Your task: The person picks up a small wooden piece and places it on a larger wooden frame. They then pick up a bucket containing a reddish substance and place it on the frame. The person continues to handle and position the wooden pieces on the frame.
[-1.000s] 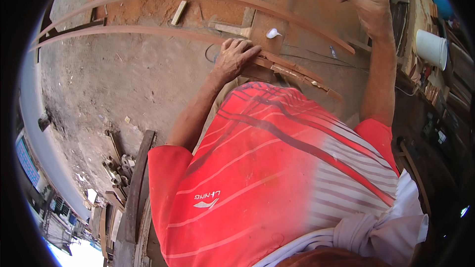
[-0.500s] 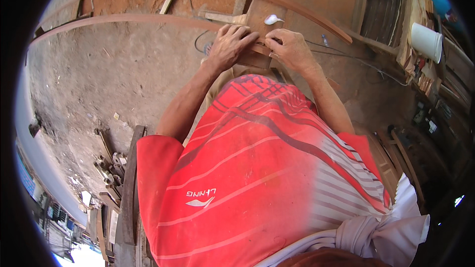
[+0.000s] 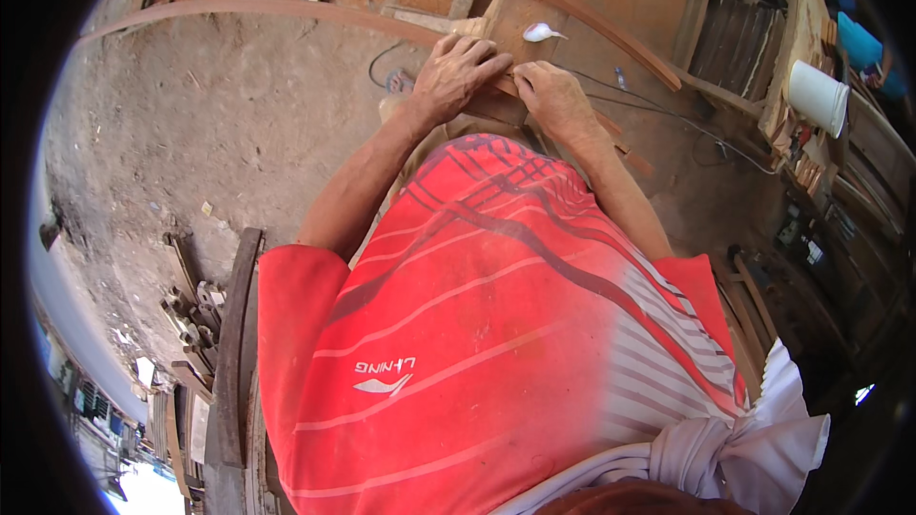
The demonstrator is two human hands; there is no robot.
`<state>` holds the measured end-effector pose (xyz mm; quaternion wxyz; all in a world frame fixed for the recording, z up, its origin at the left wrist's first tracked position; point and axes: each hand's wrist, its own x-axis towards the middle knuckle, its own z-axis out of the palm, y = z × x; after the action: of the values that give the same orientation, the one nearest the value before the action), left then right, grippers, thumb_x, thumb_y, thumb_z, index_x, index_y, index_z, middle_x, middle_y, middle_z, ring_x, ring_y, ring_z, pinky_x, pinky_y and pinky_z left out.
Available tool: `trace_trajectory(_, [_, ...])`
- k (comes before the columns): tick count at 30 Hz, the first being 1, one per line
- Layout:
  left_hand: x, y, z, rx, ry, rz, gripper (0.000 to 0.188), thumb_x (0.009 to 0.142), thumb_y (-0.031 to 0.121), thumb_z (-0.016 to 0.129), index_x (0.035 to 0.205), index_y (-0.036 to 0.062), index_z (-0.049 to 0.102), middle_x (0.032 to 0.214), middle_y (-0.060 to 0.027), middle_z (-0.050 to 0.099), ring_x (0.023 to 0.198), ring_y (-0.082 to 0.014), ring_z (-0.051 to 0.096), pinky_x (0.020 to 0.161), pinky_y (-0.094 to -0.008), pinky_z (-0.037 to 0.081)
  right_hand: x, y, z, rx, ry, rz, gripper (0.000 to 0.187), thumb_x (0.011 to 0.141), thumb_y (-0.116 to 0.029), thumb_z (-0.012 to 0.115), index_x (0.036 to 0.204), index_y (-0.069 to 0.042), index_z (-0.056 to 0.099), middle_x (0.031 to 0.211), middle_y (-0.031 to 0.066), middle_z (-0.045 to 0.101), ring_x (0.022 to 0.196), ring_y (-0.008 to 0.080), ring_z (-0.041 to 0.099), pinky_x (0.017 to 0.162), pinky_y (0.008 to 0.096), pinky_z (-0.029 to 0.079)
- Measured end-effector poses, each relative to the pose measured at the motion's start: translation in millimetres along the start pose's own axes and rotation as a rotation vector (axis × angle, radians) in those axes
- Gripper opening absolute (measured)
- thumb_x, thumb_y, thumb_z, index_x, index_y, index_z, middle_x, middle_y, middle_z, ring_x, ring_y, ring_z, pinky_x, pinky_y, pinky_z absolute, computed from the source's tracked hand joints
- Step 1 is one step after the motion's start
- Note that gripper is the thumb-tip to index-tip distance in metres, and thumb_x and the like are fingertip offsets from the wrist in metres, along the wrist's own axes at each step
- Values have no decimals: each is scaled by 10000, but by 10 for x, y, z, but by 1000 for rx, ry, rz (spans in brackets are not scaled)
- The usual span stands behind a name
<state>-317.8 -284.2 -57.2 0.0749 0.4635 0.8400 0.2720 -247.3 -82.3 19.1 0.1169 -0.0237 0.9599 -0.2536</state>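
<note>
A long, thin reddish-brown wooden strip (image 3: 320, 10) runs in from the left and ends at my hands. My left hand (image 3: 458, 74) is closed over it, fingers bent across the top. Close by on the right, my right hand (image 3: 556, 100) pinches at the strip's end with thumb and forefinger. Whether something small lies between those fingertips is hidden. Beneath both hands is a wooden board or bench (image 3: 496, 107). A white squeeze bottle (image 3: 540, 32) with a thin nozzle lies on the wood just beyond my right hand.
Another long wooden strip (image 3: 587, 11) crosses beyond my hands. A wooden frame (image 3: 687, 24) stands at the far right, near a white bucket (image 3: 818, 98). Dark cable (image 3: 658, 110) trails over the floor on the right. Wood offcuts (image 3: 196, 324) are heaped at the lower left.
The view has shifted slightly, and both long strips sit higher in the picture. My right hand has its fingers closer to the strip; both hands stay at the same end.
</note>
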Motion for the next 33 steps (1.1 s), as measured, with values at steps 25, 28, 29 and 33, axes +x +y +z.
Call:
trace_trajectory(25, [45, 24, 14, 6, 104, 57, 447, 930, 146, 591, 1369, 225, 574, 1241, -33, 593, 1230, -237, 566, 1100, -457, 371, -18, -60, -21, -52, 44, 32, 194, 1003, -174, 603, 1045, -14, 705, 986, 181, 693, 945, 376, 695, 833, 475, 563])
trace_trajectory(28, [38, 19, 33, 7, 109, 55, 444, 931, 149, 591, 1368, 225, 576, 1237, -32, 594, 1226, -238, 567, 1098, -458, 372, -19, -43, -7, -53, 43, 32, 191, 997, -175, 609, 1047, -16, 704, 984, 181, 693, 942, 378, 695, 831, 479, 563])
trace_trajectory(29, [37, 18, 29, 1, 106, 56, 442, 932, 150, 591, 1367, 224, 577, 1237, -32, 595, 1225, -237, 568, 1096, -456, 373, -31, -48, -12, -52, 46, 39, 190, 995, -175, 611, 1045, -17, 703, 986, 182, 693, 942, 379, 695, 830, 481, 562])
trace_trajectory(33, [48, 26, 22, -17, 121, 58, 433, 935, 153, 586, 1363, 220, 581, 1235, -31, 598, 1220, -233, 570, 1085, -446, 381, -15, -83, -13, -53, 29, 64, 183, 990, -174, 614, 1047, -24, 703, 998, 184, 697, 944, 383, 699, 830, 490, 562])
